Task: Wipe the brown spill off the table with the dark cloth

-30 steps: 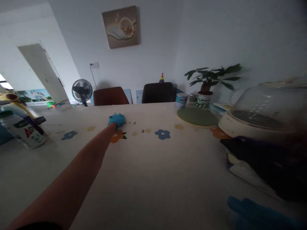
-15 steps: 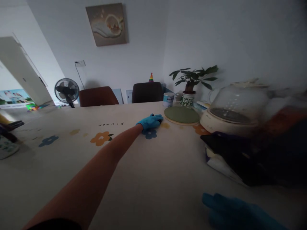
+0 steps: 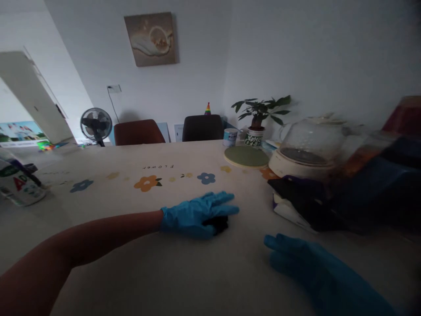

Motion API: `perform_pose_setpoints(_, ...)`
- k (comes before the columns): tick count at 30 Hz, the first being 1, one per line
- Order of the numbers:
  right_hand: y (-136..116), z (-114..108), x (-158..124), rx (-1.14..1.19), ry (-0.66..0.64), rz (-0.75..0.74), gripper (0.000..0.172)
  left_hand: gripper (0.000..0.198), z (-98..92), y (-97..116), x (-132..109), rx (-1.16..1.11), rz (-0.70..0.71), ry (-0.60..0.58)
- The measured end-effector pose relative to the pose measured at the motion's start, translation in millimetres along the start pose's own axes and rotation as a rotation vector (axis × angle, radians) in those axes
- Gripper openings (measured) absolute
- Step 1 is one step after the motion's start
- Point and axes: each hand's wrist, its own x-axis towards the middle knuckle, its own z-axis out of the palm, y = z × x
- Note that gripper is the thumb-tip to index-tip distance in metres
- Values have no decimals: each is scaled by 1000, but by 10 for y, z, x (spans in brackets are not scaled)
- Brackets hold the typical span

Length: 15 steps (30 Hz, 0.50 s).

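My left hand point(image 3: 197, 213), in a blue glove, lies flat on the flowered tablecloth point(image 3: 138, 245) near the middle of the table. Its fingers are stretched out to the right. A small dark thing point(image 3: 219, 224) pokes out from under the fingers; I cannot make out what it is. My right hand point(image 3: 312, 270), also gloved in blue, is at the lower right just over the cloth. Its fingers point left and hold nothing. A dark bundle point(image 3: 305, 204) on a white packet lies just beyond it.
A glass-domed cooker point(image 3: 309, 149) stands at the right, with a green round mat point(image 3: 246, 156), a tin point(image 3: 230, 137) and a potted plant point(image 3: 255, 125) behind. A printed bottle point(image 3: 18, 188) lies at the far left. Two chairs point(image 3: 171, 129) and a fan point(image 3: 96, 125) stand beyond.
My left hand has swept from the far side of the table to the right, then back toward me. My right hand has slid further into view.
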Motion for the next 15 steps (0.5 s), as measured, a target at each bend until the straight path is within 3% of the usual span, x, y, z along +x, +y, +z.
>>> perform_pose_setpoints(2,6,44,-22,136,34,20,44,100,36,53,14,65,-114,84)
perform_pose_setpoints(4,-8,65,-39,199,37,46,42,84,65,100,96,90,-146,120)
perform_pose_setpoints(6,-50,66,-56,142,18,50,42,64,75,127,219,81,-144,138)
perform_pose_setpoints(8,-102,64,-74,29,-4,49,45,46,39,97,355,53,-224,229)
perform_pose_setpoints(11,-142,75,-107,-52,13,54,52,27,-142,-123,518,8,-453,472)
perform_pose_setpoints(15,-114,63,-132,37,14,57,63,35,-550,-679,592,48,-714,720)
